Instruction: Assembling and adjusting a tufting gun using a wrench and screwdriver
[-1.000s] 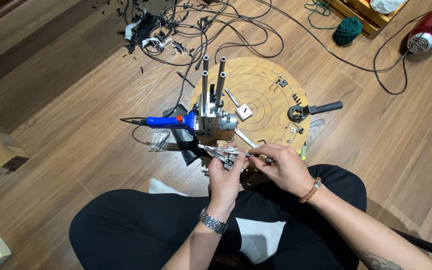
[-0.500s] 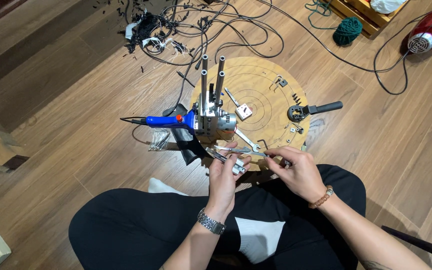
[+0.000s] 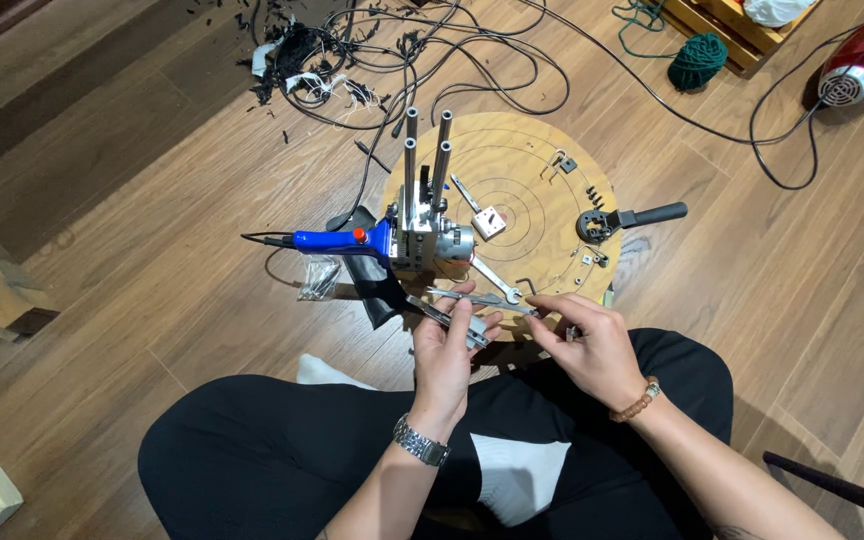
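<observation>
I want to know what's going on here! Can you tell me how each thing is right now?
left hand: holding a small metal part
right hand: pinching a wrench
blue drill: lying in its metal stand
round wooden board: flat on floor
green yarn ball: wound up

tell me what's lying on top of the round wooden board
On the round wooden board stand a blue-handled tool in a metal stand with four upright rods, a small metal block, a wrench and small bits. The hands cover its near edge.
</observation>
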